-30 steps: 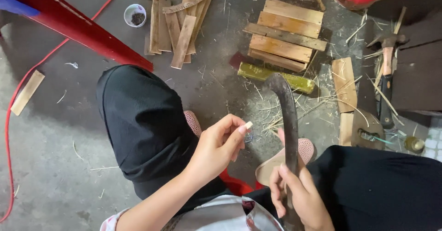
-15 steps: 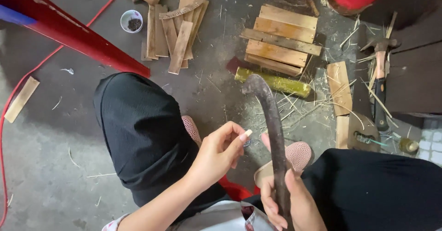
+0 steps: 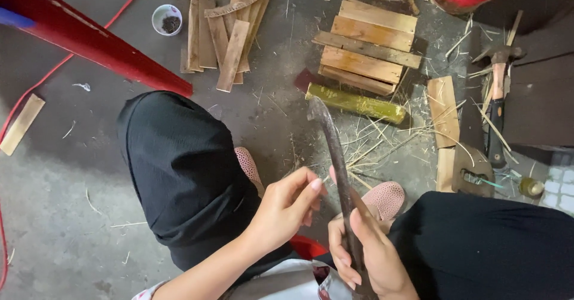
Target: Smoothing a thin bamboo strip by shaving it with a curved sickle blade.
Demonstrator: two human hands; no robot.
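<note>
A grey concrete floor (image 3: 72,216), littered with straw-like fibres and wood scraps, is seen from above, with the person's knees in black trousers at either side.

A long, dark, curved blade (image 3: 332,150) is held upright near the middle of the view, its hooked tip raised above the floor and pointing away from the person. The lower part of the blade is gripped by the right hand (image 3: 365,252), whose fingers are closed around it and whose thumb is laid along its side. The left hand (image 3: 287,207) is held just beside the blade, its fingers loosely curled and its fingertips pinched together; whether something thin is pinched between them cannot be told, and no contact with the blade can be made out.

Two pink perforated slippers (image 3: 385,197) are seen on the floor under the hands. Beyond the blade tip a green bamboo section (image 3: 359,104) is laid on the floor, and just behind it a stack of split wooden slats (image 3: 365,49) is placed. Further left, a looser bundle of slats (image 3: 221,31) is spread, with a small white cup (image 3: 167,19) of dark bits just beside it. A red metal bar (image 3: 89,43) is crossed over the upper left corner. At the right, a hammer (image 3: 496,96) with a black and orange handle is laid beside more wooden pieces.
</note>
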